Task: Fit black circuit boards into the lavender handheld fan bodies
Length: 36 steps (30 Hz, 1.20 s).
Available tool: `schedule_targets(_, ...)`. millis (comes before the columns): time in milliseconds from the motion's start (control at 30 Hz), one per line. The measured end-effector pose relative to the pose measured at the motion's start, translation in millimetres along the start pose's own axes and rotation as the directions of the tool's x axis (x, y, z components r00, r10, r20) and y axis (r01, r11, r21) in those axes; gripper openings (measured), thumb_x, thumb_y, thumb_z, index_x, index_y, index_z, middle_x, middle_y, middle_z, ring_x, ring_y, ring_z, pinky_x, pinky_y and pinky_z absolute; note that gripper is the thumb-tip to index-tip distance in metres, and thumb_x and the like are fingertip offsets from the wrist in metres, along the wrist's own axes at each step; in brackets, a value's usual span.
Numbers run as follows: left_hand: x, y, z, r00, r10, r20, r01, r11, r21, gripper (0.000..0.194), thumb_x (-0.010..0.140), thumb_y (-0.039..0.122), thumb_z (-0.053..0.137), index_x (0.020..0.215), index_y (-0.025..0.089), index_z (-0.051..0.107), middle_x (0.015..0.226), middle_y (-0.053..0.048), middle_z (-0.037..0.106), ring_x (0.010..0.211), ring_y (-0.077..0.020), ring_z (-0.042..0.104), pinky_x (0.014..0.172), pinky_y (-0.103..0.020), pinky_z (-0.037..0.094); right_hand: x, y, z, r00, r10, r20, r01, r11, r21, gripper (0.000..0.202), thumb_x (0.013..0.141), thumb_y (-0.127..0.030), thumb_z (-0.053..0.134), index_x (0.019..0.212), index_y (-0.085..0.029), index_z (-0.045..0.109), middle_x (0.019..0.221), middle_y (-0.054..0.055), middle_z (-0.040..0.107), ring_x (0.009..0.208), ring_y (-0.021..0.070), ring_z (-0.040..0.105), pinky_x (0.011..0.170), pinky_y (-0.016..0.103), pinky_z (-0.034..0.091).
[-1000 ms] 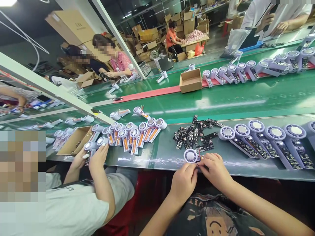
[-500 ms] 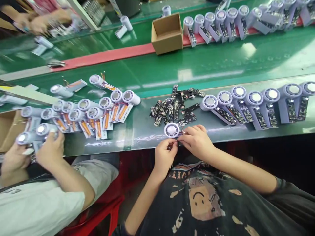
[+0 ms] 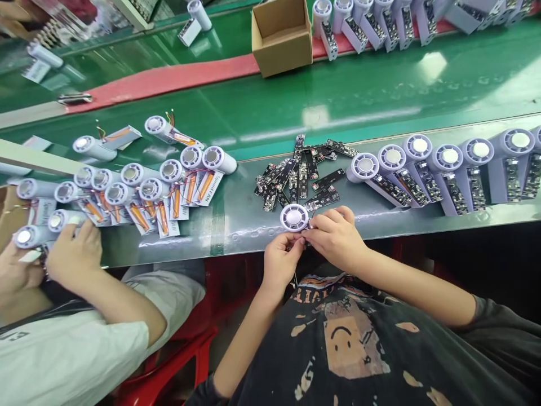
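A lilac handheld fan [image 3: 294, 217] with a round slotted head is held at the bench's near edge. Thumb and fingers of my left hand [image 3: 282, 260] are closed on it just below the head. My right hand [image 3: 337, 235] pinches close to the right side of the head, where small parts show between the fingertips. The fan's handle is mostly hidden by my hands. Just beyond the fan lies a loose pile of black circuit boards [image 3: 291, 176]. To the right stands a row of handheld fans [image 3: 391, 158] with boards in their open handles.
At left, several handheld fans [image 3: 132, 175] with orange-wrapped parts lie together, and a co-worker's hands [image 3: 74, 254] hold more fans. A cardboard box [image 3: 282, 53] stands on the red strip [image 3: 169, 79] across the green surface. More fans [image 3: 366, 25] line the far side.
The view has shifted slightly, so the benches sit higher in the picture. My hands stay at the fan, with only slight finger movement. The co-worker's hands still hold fans.
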State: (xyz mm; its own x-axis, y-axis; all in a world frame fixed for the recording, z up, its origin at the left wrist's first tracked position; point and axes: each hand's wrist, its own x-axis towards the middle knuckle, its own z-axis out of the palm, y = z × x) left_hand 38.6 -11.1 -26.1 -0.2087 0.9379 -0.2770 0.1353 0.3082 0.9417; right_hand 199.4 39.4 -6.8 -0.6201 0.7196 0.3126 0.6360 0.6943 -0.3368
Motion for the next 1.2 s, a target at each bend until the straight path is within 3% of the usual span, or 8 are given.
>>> schedule_targets(167, -3, 4, -3.3, 0.999, 0.048, -0.015, -0.047, 0.997, 0.058, 0.017, 0.078, 0.032, 0.067, 0.083, 0.016, 0.070, 0.074, -0.003, 0.073, 0.063, -0.0138, 0.064, 0.062, -0.025, 0.052, 5, 2, -1, 0.996, 0.051, 0.068, -0.054, 0.997, 0.046, 0.018, 0.094, -0.026, 0.059, 0.084, -0.026, 0.073, 0.085, 0.002, 0.063, 0.086, 0.0194, 0.045, 0.085, 0.039, 0.024)
schedule_targets(467, -6, 11, -8.6, 0.969, 0.247, -0.028, -0.231, 0.938, 0.257, 0.012, 0.083, 0.028, 0.064, 0.085, 0.019, 0.072, 0.079, -0.002, 0.074, 0.067, -0.0141, 0.065, 0.065, -0.025, 0.052, 5, 5, 0, 0.998, 0.051, 0.039, -0.054, 0.994, 0.099, 0.021, 0.095, -0.030, 0.058, 0.084, -0.027, 0.075, 0.083, 0.002, 0.062, 0.085, 0.0187, 0.046, 0.082, 0.037, 0.023)
schedule_targets(567, -5, 14, -7.6, 0.969, 0.245, -0.020, -0.230, 0.932, 0.280, 0.014, 0.085, 0.029, 0.062, 0.080, 0.019, 0.070, 0.075, -0.001, 0.073, 0.066, -0.0145, 0.065, 0.064, -0.025, 0.051, 4, 5, -1, 0.997, 0.048, 0.054, -0.053, 0.994, 0.093, 0.019, 0.094, -0.030, 0.058, 0.088, -0.027, 0.075, 0.085, 0.003, 0.062, 0.086, 0.0191, 0.046, 0.081, 0.037, 0.023)
schedule_targets(700, -4, 18, -5.7, 0.979, 0.205, -0.013, -0.193, 0.942, 0.275, 0.020, 0.087, 0.033, 0.059, 0.076, 0.018, 0.067, 0.071, -0.001, 0.070, 0.063, -0.0140, 0.062, 0.061, -0.024, 0.049, 2, 2, 0, 0.999, -0.030, -0.039, 0.031, 0.999, 0.019, 0.015, 0.095, -0.030, 0.057, 0.094, -0.025, 0.072, 0.093, 0.002, 0.066, 0.088, 0.0188, 0.048, 0.088, 0.038, 0.024)
schedule_targets(833, -4, 18, -3.8, 0.983, 0.182, -0.005, -0.172, 0.938, 0.302, 0.020, 0.087, 0.032, 0.057, 0.073, 0.018, 0.064, 0.069, 0.000, 0.069, 0.062, -0.0136, 0.060, 0.061, -0.025, 0.048, 1, -1, 2, 0.995, -0.045, -0.092, 0.039, 0.997, -0.067, 0.022, 0.097, -0.026, 0.053, 0.085, -0.023, 0.070, 0.088, 0.001, 0.068, 0.082, 0.0176, 0.046, 0.087, 0.038, 0.023)
schedule_targets(1000, -3, 15, -1.7, 0.978, 0.204, -0.039, -0.181, 0.927, 0.330, 0.015, 0.085, 0.029, 0.058, 0.076, 0.019, 0.065, 0.071, -0.001, 0.069, 0.063, -0.0141, 0.061, 0.063, -0.025, 0.049, 3, 1, 0, 1.000, 0.015, -0.005, -0.015, 1.000, 0.002, 0.024, 0.096, -0.025, 0.053, 0.083, -0.024, 0.072, 0.087, 0.001, 0.069, 0.082, 0.0179, 0.045, 0.082, 0.038, 0.021)
schedule_targets(1200, -3, 9, -4.3, 0.953, 0.303, -0.017, -0.275, 0.884, 0.378, 0.011, 0.086, 0.025, 0.060, 0.079, 0.018, 0.066, 0.073, -0.001, 0.070, 0.064, -0.0133, 0.063, 0.062, -0.024, 0.050, 11, 1, -9, 0.960, 0.178, 0.217, -0.227, 0.948, 0.225, 0.018, 0.092, -0.024, 0.059, 0.081, -0.023, 0.074, 0.083, 0.001, 0.064, 0.084, 0.0178, 0.048, 0.076, 0.035, 0.021)
